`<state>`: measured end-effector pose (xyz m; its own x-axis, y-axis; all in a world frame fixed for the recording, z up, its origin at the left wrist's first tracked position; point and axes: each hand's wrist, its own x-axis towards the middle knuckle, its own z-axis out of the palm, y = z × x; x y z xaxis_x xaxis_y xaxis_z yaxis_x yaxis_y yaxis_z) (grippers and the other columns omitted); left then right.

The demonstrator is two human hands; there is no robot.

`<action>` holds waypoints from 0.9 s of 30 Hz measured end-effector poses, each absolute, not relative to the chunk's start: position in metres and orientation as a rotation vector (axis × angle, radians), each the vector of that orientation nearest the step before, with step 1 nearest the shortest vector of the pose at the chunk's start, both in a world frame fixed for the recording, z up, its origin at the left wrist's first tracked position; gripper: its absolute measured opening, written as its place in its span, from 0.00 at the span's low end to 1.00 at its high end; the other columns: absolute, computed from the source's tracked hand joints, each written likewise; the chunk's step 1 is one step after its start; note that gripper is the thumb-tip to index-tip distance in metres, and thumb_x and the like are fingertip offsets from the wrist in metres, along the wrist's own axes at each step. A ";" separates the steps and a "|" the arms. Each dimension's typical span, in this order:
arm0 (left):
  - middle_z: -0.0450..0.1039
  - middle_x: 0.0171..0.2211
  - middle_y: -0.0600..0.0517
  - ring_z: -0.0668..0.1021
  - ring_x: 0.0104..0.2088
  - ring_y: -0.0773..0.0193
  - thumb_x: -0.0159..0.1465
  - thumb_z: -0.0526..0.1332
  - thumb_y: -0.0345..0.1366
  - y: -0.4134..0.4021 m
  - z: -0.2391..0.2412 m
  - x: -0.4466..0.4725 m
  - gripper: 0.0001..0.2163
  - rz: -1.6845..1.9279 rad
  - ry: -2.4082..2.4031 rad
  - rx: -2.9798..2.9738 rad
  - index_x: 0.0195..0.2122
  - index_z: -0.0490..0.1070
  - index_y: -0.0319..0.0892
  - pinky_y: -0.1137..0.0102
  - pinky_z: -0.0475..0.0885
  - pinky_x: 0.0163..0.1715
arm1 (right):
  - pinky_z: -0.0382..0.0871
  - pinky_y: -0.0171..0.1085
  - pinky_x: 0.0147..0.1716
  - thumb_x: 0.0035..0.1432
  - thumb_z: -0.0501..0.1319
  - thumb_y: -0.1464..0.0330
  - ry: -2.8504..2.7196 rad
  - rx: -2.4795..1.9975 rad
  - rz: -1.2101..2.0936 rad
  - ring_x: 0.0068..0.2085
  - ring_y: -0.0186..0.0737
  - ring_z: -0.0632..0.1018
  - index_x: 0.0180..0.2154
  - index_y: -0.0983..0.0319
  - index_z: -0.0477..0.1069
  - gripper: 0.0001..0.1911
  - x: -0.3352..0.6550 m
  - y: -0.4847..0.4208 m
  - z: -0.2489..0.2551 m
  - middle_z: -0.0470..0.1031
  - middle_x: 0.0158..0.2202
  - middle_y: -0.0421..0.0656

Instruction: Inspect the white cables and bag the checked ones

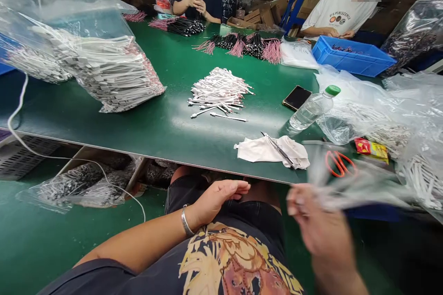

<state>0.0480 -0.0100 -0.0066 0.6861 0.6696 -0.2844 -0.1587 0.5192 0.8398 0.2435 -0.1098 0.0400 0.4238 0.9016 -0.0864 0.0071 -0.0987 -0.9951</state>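
Observation:
My left hand (221, 194) rests above my lap, just short of the table edge, its fingers stretched out and holding nothing. Smeared by motion, my right hand (313, 216) is closed on a clear plastic bag (363, 189) that trails off to the right over the table edge. Behind the bag lie orange-handled scissors (341, 164). A pair of tweezers (279, 150) lies on a folded white cloth (254, 150) in front of me. Farther in is a loose pile of white cable pieces (221, 87) on the green table (166, 126).
A water bottle (311, 109) and a phone (296, 97) stand right of the pile. Filled bags (117, 69) sit left; more bags (367, 97) crowd the right. A blue bin (353, 57), black-and-pink wire bundles (242, 46) and two people are across the table.

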 end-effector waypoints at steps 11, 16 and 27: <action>0.70 0.17 0.50 0.70 0.14 0.69 0.60 0.57 0.52 -0.009 -0.007 0.050 0.21 0.391 0.699 0.896 0.25 0.68 0.36 0.75 0.63 0.15 | 0.43 0.28 0.12 0.49 0.64 0.53 -0.544 -1.188 1.960 0.13 0.23 0.61 0.25 0.68 0.69 0.22 0.178 -0.074 -0.019 0.70 0.18 0.41; 0.70 0.16 0.50 0.70 0.13 0.69 0.59 0.57 0.52 -0.008 -0.004 0.053 0.21 0.379 0.694 0.891 0.25 0.67 0.36 0.76 0.62 0.14 | 0.44 0.28 0.13 0.50 0.64 0.54 -0.512 -1.176 1.965 0.13 0.22 0.60 0.26 0.68 0.70 0.21 0.182 -0.074 -0.016 0.70 0.18 0.41; 0.70 0.16 0.51 0.70 0.13 0.69 0.59 0.58 0.51 -0.008 -0.006 0.056 0.20 0.376 0.724 0.892 0.25 0.67 0.36 0.76 0.62 0.14 | 0.45 0.27 0.13 0.47 0.66 0.56 -0.478 -1.167 1.943 0.17 0.25 0.67 0.27 0.68 0.70 0.20 0.184 -0.076 -0.022 0.72 0.23 0.42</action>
<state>0.0561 -0.0083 -0.0056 0.7057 0.5765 -0.4118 -0.0053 0.5855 0.8107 0.1837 -0.0755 -0.0219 -0.2525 0.7906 -0.5578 -0.4416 -0.6071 -0.6606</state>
